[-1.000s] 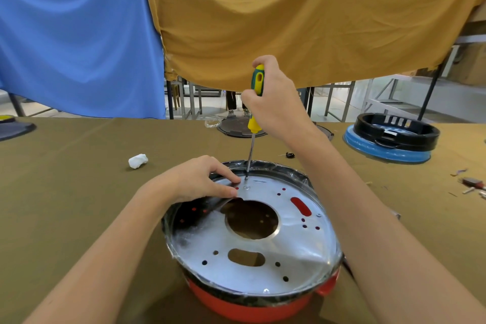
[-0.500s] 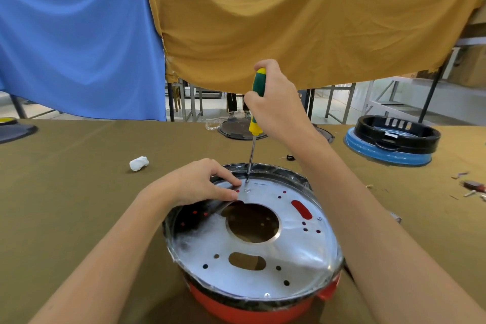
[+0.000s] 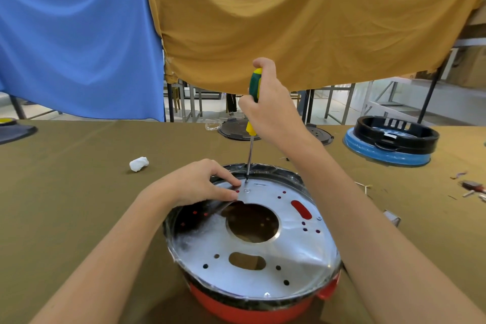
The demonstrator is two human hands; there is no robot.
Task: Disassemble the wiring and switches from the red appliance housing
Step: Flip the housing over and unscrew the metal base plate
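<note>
The red appliance housing [image 3: 252,308] sits near the table's front edge. A shiny metal plate [image 3: 263,268] with a round centre hole and several small holes covers its top. My right hand [image 3: 271,108] grips a green and yellow screwdriver [image 3: 254,87] held upright. Its tip touches the plate's far edge beside a screw [image 3: 246,190]. My left hand [image 3: 200,184] rests on the housing's far left rim, with fingertips on the plate next to that screw. No wiring or switches show.
A white crumpled wad [image 3: 138,163] lies left of the housing. A black ring on a blue base [image 3: 389,139] stands far right, dark lids [image 3: 236,131] behind. Small loose parts [image 3: 470,187] lie at the right edge. Blue and mustard cloths hang above the olive table [image 3: 65,192].
The view shifted slightly. The screwdriver's tip stays at the same spot and my right hand's grip on the handle has turned a little. My left hand stays on the rim.
</note>
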